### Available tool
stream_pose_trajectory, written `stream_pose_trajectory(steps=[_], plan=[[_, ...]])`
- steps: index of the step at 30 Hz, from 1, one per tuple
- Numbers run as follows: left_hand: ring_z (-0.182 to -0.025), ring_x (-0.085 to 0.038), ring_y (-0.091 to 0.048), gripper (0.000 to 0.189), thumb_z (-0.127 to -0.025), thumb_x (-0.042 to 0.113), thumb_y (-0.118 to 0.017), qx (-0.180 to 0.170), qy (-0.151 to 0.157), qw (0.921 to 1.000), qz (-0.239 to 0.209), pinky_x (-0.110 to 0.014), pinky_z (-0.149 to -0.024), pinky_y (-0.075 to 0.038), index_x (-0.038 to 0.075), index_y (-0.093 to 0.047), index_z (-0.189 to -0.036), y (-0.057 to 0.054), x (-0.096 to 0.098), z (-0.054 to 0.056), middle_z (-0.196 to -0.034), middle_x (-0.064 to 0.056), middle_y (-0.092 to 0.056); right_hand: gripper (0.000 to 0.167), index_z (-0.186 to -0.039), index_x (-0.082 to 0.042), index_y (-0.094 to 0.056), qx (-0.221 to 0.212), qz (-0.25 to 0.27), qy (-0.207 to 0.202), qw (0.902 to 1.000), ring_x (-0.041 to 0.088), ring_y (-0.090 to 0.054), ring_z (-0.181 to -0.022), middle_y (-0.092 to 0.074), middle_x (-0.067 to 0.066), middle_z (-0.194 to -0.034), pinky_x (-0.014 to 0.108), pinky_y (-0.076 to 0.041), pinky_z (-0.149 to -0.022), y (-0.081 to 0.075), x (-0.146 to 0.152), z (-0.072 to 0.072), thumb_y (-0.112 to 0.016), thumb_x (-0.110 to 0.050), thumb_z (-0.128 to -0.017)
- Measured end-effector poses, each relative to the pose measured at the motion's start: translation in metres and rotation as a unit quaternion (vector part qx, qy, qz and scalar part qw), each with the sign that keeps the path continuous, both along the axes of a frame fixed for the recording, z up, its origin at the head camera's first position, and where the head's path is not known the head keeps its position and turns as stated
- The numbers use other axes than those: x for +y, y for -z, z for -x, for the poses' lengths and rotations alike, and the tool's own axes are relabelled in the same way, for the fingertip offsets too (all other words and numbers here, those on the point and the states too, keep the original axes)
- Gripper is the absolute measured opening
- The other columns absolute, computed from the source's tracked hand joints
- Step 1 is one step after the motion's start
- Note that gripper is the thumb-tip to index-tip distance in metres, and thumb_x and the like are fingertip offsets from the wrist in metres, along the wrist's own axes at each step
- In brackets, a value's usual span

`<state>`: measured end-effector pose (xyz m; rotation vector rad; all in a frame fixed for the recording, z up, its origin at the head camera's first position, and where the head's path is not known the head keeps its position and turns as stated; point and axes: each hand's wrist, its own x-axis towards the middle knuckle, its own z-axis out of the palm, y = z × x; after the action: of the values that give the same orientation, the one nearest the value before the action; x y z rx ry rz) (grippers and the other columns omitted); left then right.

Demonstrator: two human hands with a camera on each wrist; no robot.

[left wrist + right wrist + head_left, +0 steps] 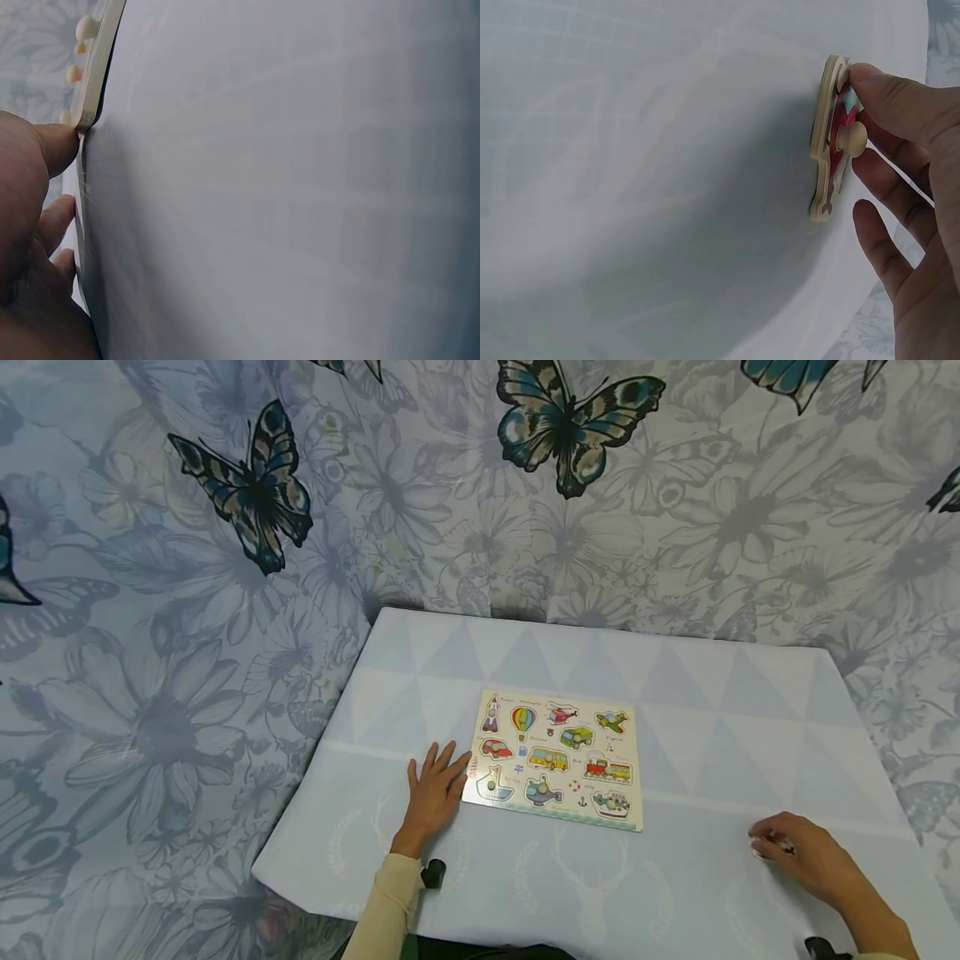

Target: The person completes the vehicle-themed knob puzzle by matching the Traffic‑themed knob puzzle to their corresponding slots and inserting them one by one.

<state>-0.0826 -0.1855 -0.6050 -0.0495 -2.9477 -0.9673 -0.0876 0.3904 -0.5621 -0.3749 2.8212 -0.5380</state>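
Item one: a flat wooden peg puzzle board printed with vehicles, one in number, lying on the pale blue triangle-patterned surface just right of my left hand. I count about eleven vehicle pieces seated in it: rocket, balloon, helicopter, plane, cars, bus, train, boats. Whether one recess stands empty I cannot tell from the head view.

Item two: a small wooden puzzle piece, red and light blue with a round knob, one in number. It sits off the board, well to the right of it, under my right hand, standing on the surface on its edge. The thumb tip touches its top rim and the other fingers curl close around the knob, pinching it lightly.

Left hand: flat on the surface, fingers spread, one fingertip touching the board's near left corner.

Progress, as I judge it: the board is nearly full; this single piece remains outside it.

Surroundings: a grey floral cloth with butterflies behind the surface.
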Motion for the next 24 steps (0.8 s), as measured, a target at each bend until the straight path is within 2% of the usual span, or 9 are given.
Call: stream_pose_trajectory(steps=[6, 12, 15, 18, 21, 24], plan=[[-0.153, -0.038, -0.020, 0.042, -0.104, 0.030, -0.052, -0.003, -0.001, 1.0000, 0.004, -0.073, -0.115, -0.004, 0.020, -0.057, -0.144, -0.0011, 0.0005, 0.0002, -0.159, -0.010, -0.040, 0.008, -0.093, -0.018, -0.073, 0.029, -0.004, -0.005, 0.9996, -0.007, -0.053, -0.072, -0.067, -0.002, -0.095, 0.027, -0.047, -0.060, 0.0010, 0.0018, -0.0056, -0.077, -0.020, -0.087], [-0.153, -0.038, -0.020, 0.041, -0.104, 0.031, -0.052, -0.006, -0.004, 1.0000, 0.007, -0.073, -0.115, -0.004, 0.021, -0.057, -0.144, -0.0009, 0.0003, 0.0007, -0.159, -0.009, -0.040, 0.013, -0.090, -0.021, -0.072, 0.054, -0.013, -0.004, 0.9985, -0.011, -0.047, -0.071, -0.065, -0.006, -0.090, 0.027, -0.045, -0.059, 0.0050, 0.0053, -0.0082, -0.081, -0.016, -0.082], [-0.153, -0.038, -0.020, 0.041, -0.104, 0.031, -0.052, -0.005, -0.006, 1.0000, 0.006, -0.073, -0.115, -0.004, 0.020, -0.058, -0.143, -0.0009, 0.0001, 0.0004, -0.159, -0.009, -0.040, 0.015, -0.090, -0.020, -0.072, 0.068, -0.012, -0.005, 0.9976, -0.010, -0.049, -0.071, -0.065, -0.006, -0.089, 0.027, -0.046, -0.059, 0.0055, 0.0055, -0.0077, -0.082, -0.016, -0.081], [-0.153, -0.038, -0.020, 0.041, -0.104, 0.031, -0.052, -0.005, -0.006, 1.0000, 0.005, -0.073, -0.115, -0.004, 0.021, -0.058, -0.143, -0.0010, 0.0001, -0.0001, -0.159, -0.009, -0.040, 0.013, -0.094, -0.017, -0.073, 0.055, -0.010, -0.002, 0.9984, -0.005, -0.054, -0.071, -0.067, -0.003, -0.092, 0.029, -0.047, -0.060, 0.0042, 0.0049, -0.0056, -0.081, -0.020, -0.084], [-0.153, -0.039, -0.020, 0.041, -0.104, 0.031, -0.053, -0.004, -0.005, 1.0000, 0.006, -0.073, -0.115, -0.004, 0.021, -0.058, -0.143, -0.0008, 0.0007, -0.0001, -0.159, -0.009, -0.040, 0.014, -0.098, -0.015, -0.072, 0.021, -0.011, 0.007, 0.9997, -0.001, -0.057, -0.072, -0.068, -0.001, -0.095, 0.029, -0.046, -0.060, 0.0023, 0.0044, -0.0034, -0.077, -0.024, -0.088], [-0.153, -0.039, -0.021, 0.041, -0.104, 0.031, -0.053, -0.003, -0.004, 1.0000, 0.005, -0.074, -0.114, -0.004, 0.020, -0.058, -0.143, -0.0009, 0.0009, 0.0002, -0.159, -0.010, -0.041, 0.015, -0.098, -0.014, -0.072, 0.010, -0.015, 0.010, 0.9998, -0.002, -0.056, -0.071, -0.067, -0.002, -0.094, 0.029, -0.047, -0.061, 0.0019, 0.0043, -0.0030, -0.077, -0.024, -0.088]])
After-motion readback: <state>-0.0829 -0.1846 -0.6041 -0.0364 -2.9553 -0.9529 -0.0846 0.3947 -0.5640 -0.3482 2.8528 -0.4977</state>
